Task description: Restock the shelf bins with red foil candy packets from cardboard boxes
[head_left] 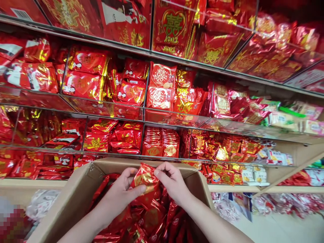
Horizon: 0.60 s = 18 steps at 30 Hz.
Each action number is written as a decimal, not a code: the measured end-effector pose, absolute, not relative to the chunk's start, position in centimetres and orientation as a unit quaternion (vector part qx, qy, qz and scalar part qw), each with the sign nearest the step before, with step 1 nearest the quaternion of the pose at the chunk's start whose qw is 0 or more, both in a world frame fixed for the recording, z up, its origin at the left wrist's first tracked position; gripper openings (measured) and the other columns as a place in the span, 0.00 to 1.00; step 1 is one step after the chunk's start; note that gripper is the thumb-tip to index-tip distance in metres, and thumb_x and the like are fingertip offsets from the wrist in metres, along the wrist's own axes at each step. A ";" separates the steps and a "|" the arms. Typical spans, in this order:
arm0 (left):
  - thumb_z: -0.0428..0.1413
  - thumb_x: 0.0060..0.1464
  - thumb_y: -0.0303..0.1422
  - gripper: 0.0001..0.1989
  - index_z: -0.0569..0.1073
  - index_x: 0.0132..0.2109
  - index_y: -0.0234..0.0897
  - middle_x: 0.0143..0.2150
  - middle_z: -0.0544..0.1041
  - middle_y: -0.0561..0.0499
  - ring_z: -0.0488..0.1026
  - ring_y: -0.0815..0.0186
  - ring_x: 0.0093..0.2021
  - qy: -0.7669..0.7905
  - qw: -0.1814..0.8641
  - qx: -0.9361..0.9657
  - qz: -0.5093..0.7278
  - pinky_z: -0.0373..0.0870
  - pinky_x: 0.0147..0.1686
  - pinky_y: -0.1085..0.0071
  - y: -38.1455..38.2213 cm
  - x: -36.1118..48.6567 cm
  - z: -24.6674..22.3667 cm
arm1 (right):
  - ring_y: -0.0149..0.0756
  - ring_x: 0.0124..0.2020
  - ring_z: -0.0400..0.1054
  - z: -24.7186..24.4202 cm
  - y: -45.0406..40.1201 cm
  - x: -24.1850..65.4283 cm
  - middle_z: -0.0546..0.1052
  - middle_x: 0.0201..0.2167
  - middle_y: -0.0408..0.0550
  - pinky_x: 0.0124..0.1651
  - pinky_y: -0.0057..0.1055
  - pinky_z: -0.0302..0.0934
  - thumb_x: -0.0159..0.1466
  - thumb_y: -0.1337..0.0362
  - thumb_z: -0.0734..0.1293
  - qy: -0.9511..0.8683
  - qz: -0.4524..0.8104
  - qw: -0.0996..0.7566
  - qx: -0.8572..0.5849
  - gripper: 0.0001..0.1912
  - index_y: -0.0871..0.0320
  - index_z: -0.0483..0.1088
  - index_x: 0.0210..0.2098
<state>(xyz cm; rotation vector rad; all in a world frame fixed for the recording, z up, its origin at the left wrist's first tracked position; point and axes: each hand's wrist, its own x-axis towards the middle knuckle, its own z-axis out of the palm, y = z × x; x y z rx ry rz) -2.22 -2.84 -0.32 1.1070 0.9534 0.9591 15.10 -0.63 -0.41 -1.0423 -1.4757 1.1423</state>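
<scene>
Between my two hands is a small red and gold foil packet (146, 176), held up over an open cardboard box (57, 202). My left hand (126, 187) grips its left side, thumb across the front. With thumb and fingertips, my right hand (172, 180) pinches the packet's upper right corner. Many similar red packets (152, 216) lie loosely piled in the box beneath my hands. My forearms hide part of the pile and of the box's side walls.
Shelves with clear dividers and front strips rise behind the box, filled with red packets (162, 101). Neatly stacked packets (162, 145) stand just above the box's back edge. White and green packets (280, 119) are at the right. Clear plastic bags (43, 204) lie below the bottom shelf.
</scene>
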 end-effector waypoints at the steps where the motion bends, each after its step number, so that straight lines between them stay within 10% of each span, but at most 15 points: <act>1: 0.60 0.45 0.34 0.16 0.62 0.39 0.40 0.35 0.77 0.54 0.73 0.67 0.34 0.431 0.628 0.482 0.434 0.68 0.38 0.68 -2.7 -2.3 -0.3 | 0.25 0.22 0.52 -0.5 -0.6 15.2 0.61 0.19 0.37 0.26 0.24 0.51 0.56 0.59 0.64 -0.601 0.476 0.485 -0.422 0.10 0.59 0.64 0.24; 7: 0.59 0.45 0.32 0.13 0.65 0.38 0.41 0.35 0.75 0.55 0.72 0.67 0.37 0.427 0.563 0.573 0.415 0.66 0.37 0.72 -2.6 -2.7 -0.7 | 0.26 0.28 0.60 1.1 -1.1 16.2 0.69 0.34 0.42 0.31 0.25 0.57 0.55 0.65 0.65 -0.707 0.495 0.387 -0.325 0.22 0.53 0.59 0.49; 13: 0.55 0.49 0.38 0.17 0.64 0.46 0.40 0.36 0.75 0.52 0.72 0.65 0.35 0.449 0.548 0.545 0.448 0.66 0.40 0.67 -2.3 -3.1 -1.1 | 0.31 0.27 0.65 5.7 0.2 20.9 0.71 0.29 0.43 0.31 0.28 0.59 0.57 0.62 0.62 -0.759 0.145 0.378 -0.509 0.14 0.57 0.64 0.43; 18: 0.55 0.49 0.39 0.14 0.67 0.42 0.39 0.30 0.74 0.54 0.71 0.65 0.32 0.449 0.560 0.585 0.379 0.65 0.37 0.69 -2.6 -3.0 -1.3 | 0.36 0.29 0.69 6.4 3.4 22.2 0.72 0.29 0.49 0.32 0.29 0.59 0.57 0.67 0.61 -0.725 -0.107 0.212 -0.646 0.09 0.62 0.63 0.37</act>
